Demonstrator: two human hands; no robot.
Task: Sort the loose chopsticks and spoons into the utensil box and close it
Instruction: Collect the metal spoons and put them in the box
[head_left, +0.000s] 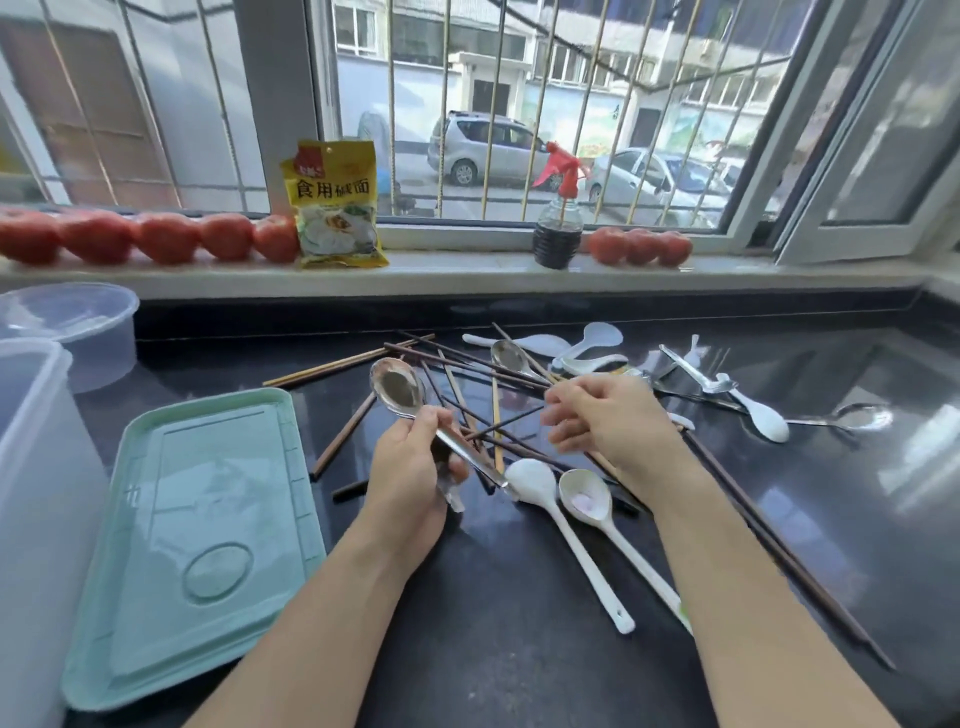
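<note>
Where the dark, glossy counter (519, 649) meets the pale stone windowsill (467, 273), a raised back edge runs the full width, and the near stretch between the two forearms lies bare. At far left a translucent plastic box (31, 493) stands tall against the frame edge, with a round clear tub (72, 327) behind it. Just right of the box lies a mint-green rectangular lid (197, 545), flat, moulded with ridges and an oval dimple, its right rim close to the left wrist. A tangle of thin dark and light wooden chopsticks (467, 374) crosses the counter's middle; one long dark pair runs diagonally along the right forearm toward the near right. White plastic spoons (571, 545) lie handle-down between the arms, and more white and steel spoons are scattered to the right. The left hand (410, 462) is curled round the handle of a shiny steel spoon (397, 389), bowl raised above the chopsticks. The right hand (602, 415) hovers over the pile, fingers loosely bent, holding nothing visible.
</note>
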